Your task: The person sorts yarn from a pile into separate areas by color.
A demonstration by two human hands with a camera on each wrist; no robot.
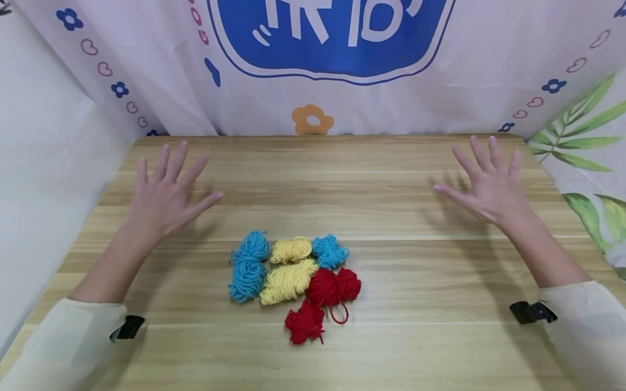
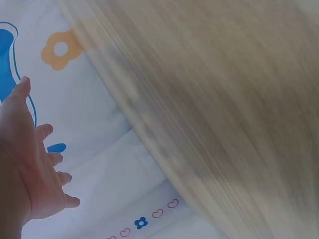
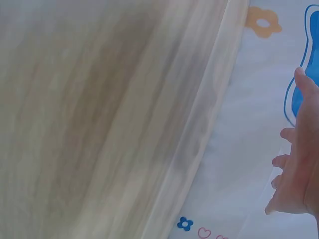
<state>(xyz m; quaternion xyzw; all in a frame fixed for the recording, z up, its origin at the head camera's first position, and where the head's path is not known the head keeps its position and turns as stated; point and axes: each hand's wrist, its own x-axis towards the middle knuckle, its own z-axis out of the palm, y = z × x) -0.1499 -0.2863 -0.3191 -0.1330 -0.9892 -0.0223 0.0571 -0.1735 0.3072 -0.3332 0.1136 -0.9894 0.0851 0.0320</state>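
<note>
Sleeves (image 1: 68,345), spread hands (image 1: 165,201) (image 1: 496,190), yarn bundles (image 1: 288,282) visible only in head view

Plenty of texture in the yarn (image 1: 288,283): matt, soft-looking fibre, its wound strands leaving it ridged and rough. Now the table (image 1: 391,212), and it's smooth wood grain with a faint satin sheen picking up the light! The backdrop (image 1: 415,106) is printed cloth, matt, creasing softly into folds. Over to the sleeves (image 1: 68,345), plain matt fabric, lightly wrinkled, and the black clips (image 1: 130,327) look like plastic, smooth with a touch of gloss.
</note>
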